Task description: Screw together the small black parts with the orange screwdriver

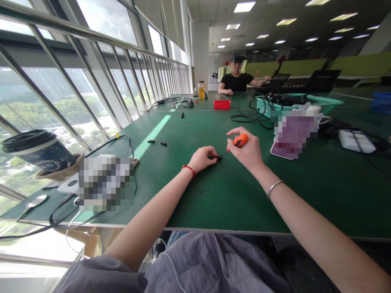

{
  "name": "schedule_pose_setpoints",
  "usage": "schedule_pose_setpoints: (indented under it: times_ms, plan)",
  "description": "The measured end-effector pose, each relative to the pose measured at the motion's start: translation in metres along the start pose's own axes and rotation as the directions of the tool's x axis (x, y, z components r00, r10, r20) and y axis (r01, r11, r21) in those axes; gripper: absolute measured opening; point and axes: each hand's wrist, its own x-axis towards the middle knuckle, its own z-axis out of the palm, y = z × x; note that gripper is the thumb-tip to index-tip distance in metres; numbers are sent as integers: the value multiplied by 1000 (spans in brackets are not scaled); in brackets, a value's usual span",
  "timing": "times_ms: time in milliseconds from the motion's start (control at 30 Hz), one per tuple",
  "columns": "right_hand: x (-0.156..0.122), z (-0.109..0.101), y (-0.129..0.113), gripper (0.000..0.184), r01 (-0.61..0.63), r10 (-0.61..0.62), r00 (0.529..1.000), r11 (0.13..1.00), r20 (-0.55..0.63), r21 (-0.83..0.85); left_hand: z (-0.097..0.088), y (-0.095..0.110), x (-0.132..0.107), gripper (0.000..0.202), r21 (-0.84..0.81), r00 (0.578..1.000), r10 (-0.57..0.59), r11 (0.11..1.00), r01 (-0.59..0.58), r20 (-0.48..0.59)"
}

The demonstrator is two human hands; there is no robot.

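My right hand is closed round the orange and black handle of a screwdriver. Its thin shaft slants down to the left, with the tip at or very near a small black part. That part is pinched in the fingers of my left hand, low over the green tabletop; its exact kind is too small to make out. Two similar small black pieces lie to the left of my hands, and another black piece rests farther back.
A red tray and a yellow jar stand at the back. On the right are a teal basket with cables and a phone. A lidded cup stands at left by the railing. Across the table sits a person.
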Motion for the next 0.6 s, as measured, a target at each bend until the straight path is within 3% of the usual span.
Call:
schedule_pose_setpoints:
  times_ms: [200, 333, 533, 600]
  plan:
    - [2, 1, 8, 36, 59, -55, 995, 998, -88, 37, -1, 1, -1, 5, -14, 1000, 9, 1000, -9, -3]
    - [2, -1, 1, 25, 5, -7, 998, 1000, -57, -23, 0, 1, -1, 5, -13, 1000, 10, 1000, -10, 2]
    - [-1, -1, -1, 14, 16, -16, 1000, 1000, -14, 21, -1, 2, -1, 5, -15, 1000, -2, 1000, 2, 9]
    - [-1, 0, 1, 23, 26, -25, 999, 999, -30, 33, -1, 3, -1, 5, -16, 1000, 0, 1000, 0, 8]
